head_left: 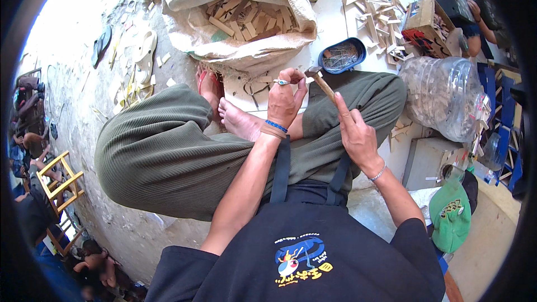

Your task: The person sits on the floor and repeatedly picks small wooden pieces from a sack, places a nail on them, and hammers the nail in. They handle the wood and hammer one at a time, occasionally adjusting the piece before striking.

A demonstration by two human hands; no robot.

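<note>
Hammer [325, 86] in right hand [359, 137]. Fingers curled round the wooden handle, index laid along it. Hammer head sits just beside the left thumb tip; can't tell if they touch. In the view it overlaps the right leg of the green ribbed trousers [168, 148].

Left hand [285, 100]: index and thumb bent toward each other, ring [281, 81] on one finger. Small pale bit [310, 80] shows between thumb tip and hammer. Too small to identify, can't tell if it's pinched.

Wearer sits on the floor, legs folded, bare feet [240, 118] near the middle. Blue band [277, 126] on left wrist, silver bracelet [378, 173] on right.

Ahead: white woven sack [240, 57], mouth open, wood pieces [253, 21] inside. Right of sack: blue tray [363, 52] with thin nails [341, 57] in it, just beyond the right knee. Past that, loose wood strips [376, 17] scattered on pale tiles, then a cardboard box [420, 22] with more small pieces in it. Nearer, on the right: big clear plastic jug [444, 96] on its side, green cap [451, 212] behind the right elbow.

Left side: pale clog [146, 56], dark sandal [102, 46], yellow stool [62, 182]. Co-worker's hand [474, 9] at upper right.
</note>
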